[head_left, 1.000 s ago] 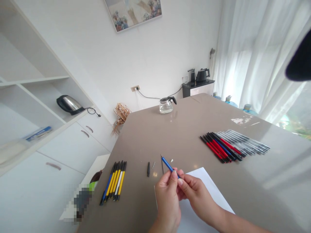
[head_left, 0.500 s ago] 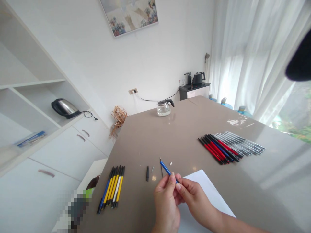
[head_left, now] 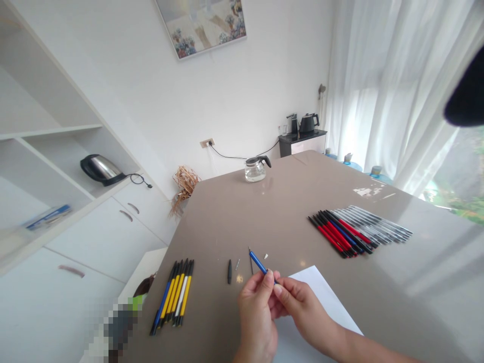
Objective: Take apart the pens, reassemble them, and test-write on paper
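My left hand point(head_left: 258, 311) and my right hand point(head_left: 302, 310) meet above the near part of the grey-brown table point(head_left: 283, 212), both pinched on a blue pen barrel point(head_left: 258, 262) that points away and to the left. Just beyond it on the table lie small pen parts: a black tip piece point(head_left: 229, 271), a thin refill point(head_left: 250, 259), a spring point(head_left: 238, 263) and a small white bit point(head_left: 266, 256). A white sheet of paper point(head_left: 325, 297) lies under my right wrist.
A row of yellow, blue and white pens point(head_left: 175, 295) lies near the table's left edge. Several red, blue, black and clear pens point(head_left: 355, 229) lie in a row at the right. A glass jug point(head_left: 255, 169) stands at the far edge. White cabinets with a kettle point(head_left: 99, 168) are at the left.
The view has shifted slightly; my hands stay together on the blue pen barrel, which has barely moved.
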The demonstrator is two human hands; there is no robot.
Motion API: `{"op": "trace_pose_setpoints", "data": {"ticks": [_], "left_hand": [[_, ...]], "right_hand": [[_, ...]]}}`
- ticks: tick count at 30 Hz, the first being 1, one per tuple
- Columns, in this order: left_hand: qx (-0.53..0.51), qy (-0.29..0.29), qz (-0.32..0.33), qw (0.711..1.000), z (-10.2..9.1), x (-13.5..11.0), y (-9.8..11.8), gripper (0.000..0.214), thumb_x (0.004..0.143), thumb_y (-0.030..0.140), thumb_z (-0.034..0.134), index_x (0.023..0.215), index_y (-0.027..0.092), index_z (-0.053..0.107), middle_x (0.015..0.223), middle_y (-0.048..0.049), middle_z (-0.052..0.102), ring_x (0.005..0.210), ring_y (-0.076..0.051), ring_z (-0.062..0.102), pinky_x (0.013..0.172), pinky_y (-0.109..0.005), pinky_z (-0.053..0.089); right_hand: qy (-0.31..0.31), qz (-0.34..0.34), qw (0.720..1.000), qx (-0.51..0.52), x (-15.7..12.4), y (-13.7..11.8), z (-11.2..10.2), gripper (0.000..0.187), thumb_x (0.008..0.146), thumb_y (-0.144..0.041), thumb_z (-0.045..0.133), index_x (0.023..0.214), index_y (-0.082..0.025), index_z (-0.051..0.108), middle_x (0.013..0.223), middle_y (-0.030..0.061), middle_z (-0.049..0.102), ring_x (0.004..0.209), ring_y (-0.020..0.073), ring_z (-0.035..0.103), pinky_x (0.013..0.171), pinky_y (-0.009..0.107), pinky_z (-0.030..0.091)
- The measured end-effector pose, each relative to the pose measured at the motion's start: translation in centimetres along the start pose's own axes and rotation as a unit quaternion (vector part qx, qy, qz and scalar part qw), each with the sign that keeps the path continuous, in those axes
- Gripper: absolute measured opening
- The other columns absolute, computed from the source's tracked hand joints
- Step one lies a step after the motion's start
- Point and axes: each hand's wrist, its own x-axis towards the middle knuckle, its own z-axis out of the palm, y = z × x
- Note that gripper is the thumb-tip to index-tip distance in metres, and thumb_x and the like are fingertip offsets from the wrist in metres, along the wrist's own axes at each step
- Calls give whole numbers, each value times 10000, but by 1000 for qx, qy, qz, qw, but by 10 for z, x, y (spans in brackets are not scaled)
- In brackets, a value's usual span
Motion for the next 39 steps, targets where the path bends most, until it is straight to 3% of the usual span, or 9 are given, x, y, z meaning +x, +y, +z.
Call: {"op": "trace_pose_setpoints", "data": {"ticks": [3,6,9,14,18,20,25,33,39], "left_hand": [[11,-61,8,998,-1,-1,3,241,679,340,611,801,144,540,742,-40,604,575,-120,571,450,-191,407],[61,-105,34,992,-4,0,3,234,728,362,549,814,147,515,578,17,523,404,-59,458,344,-148,320],[123,-111,48,985,-7,3,-1,263,722,395,542,783,141,504,453,63,412,301,-34,320,280,-149,257],[89,-119,13,989,-9,3,-5,274,748,414,497,778,141,501,481,47,426,326,-47,357,284,-151,256],[40,-105,-21,993,-9,0,-3,247,757,394,494,794,150,492,662,-17,547,436,-75,480,313,-140,271],[39,-95,-25,994,-9,-1,-2,245,749,394,507,780,152,487,728,-33,573,416,-57,465,306,-131,251],[58,-75,-19,995,-8,-2,-4,266,713,396,554,746,135,510,612,-6,559,298,1,310,279,-122,179],[10,-27,-51,998,-9,0,-6,257,685,383,592,737,139,533,796,-78,632,381,-39,462,327,-130,272],[-6,-8,-57,998,-8,0,-5,303,597,387,667,722,126,577,678,-59,624,426,-81,509,355,-153,324]], "right_hand": [[-25,14,999,13,0,-3,-2,367,758,-470,446,746,-119,553,592,10,540,557,105,518,579,260,425],[-33,29,999,-9,2,-2,-6,384,787,-470,394,732,-114,526,567,7,533,504,84,491,516,221,390],[-44,44,997,-35,3,2,-9,391,788,-484,377,704,-122,497,539,1,523,456,79,478,470,209,373],[-69,23,994,-82,2,4,-11,356,819,-445,332,675,-142,452,556,13,539,469,102,519,478,230,410],[-82,-1,989,-126,-2,1,-9,309,832,-401,325,690,-154,445,581,23,550,523,123,549,497,239,433],[-73,-21,984,-160,-3,0,-8,285,834,-372,334,687,-158,449,615,31,562,559,129,557,516,237,438],[-68,-55,974,-208,-6,-2,-7,253,839,-320,329,667,-167,434,651,32,568,567,117,543,523,217,434],[-68,-57,969,-231,-6,-4,-6,247,850,-295,297,700,-164,444,663,28,554,566,101,519,542,199,419],[-64,-59,963,-254,-5,-5,-6,256,854,-308,286,705,-161,433,649,26,544,563,100,513,534,198,413]]}}
